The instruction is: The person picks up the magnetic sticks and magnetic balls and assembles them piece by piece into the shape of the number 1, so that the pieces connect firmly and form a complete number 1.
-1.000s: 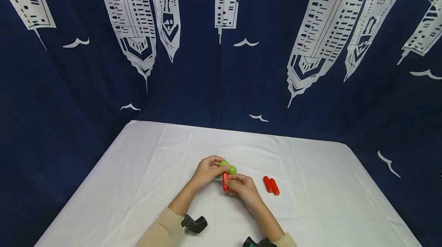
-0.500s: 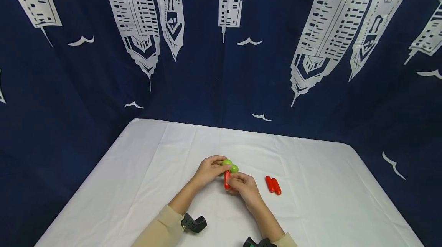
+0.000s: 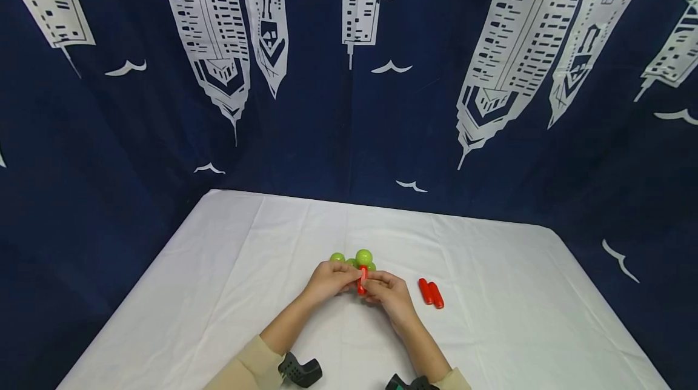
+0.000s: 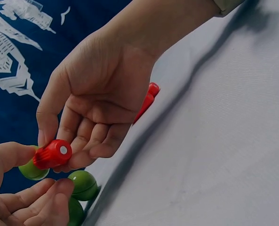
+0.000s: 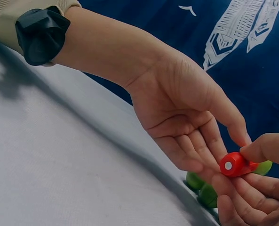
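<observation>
A short red rod point(image 3: 362, 285) with a pale round disc on its end face is pinched by my right hand point(image 3: 391, 298) between thumb and fingers. The fingertips of my left hand point(image 3: 328, 282) pinch the same rod from the other side, with the thumb on top, as the right wrist view shows. A green ball point(image 3: 363, 257) sits at the rod's far end. Behind the fingers, other green balls point(image 4: 83, 185) lie low at the tablecloth, partly hidden by the hands.
Two more red rods point(image 3: 431, 293) lie side by side on the white tablecloth point(image 3: 491, 317), right of my right hand. A dark blue curtain point(image 3: 349, 135) with white building prints hangs behind the table. A black device point(image 5: 43, 35) is strapped at the right wrist.
My left hand has shifted from the green balls to the rod, coming slightly nearer. The rod has moved a little right, and one ball now shows at its far end. More green balls have come into view.
</observation>
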`<control>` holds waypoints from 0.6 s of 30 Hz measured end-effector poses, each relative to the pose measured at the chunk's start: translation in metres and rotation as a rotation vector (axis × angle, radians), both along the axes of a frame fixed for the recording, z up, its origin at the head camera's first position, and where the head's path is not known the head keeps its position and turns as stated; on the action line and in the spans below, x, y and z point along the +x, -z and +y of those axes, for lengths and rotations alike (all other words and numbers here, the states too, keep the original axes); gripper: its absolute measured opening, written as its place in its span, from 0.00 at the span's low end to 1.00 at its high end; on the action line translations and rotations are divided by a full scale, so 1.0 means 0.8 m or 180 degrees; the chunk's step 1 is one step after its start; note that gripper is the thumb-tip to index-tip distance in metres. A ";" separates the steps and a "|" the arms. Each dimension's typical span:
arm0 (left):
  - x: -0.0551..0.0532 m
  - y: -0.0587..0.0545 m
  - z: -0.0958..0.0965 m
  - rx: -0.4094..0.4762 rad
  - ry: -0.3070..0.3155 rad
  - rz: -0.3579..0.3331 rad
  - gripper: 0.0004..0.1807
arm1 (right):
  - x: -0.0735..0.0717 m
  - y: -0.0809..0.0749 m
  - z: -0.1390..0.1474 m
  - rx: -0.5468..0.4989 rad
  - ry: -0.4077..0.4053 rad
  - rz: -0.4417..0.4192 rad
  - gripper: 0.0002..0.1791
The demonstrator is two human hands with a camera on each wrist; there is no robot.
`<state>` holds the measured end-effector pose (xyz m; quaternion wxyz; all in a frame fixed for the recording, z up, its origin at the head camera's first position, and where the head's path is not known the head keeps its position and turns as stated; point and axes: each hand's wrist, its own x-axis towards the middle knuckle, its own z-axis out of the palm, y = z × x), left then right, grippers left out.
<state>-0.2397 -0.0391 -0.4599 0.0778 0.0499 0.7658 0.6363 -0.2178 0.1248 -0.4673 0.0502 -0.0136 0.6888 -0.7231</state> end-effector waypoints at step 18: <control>0.006 0.011 0.012 0.0303 -0.0152 -0.0007 0.18 | 0.002 0.000 0.000 0.0091 0.0013 0.0001 0.16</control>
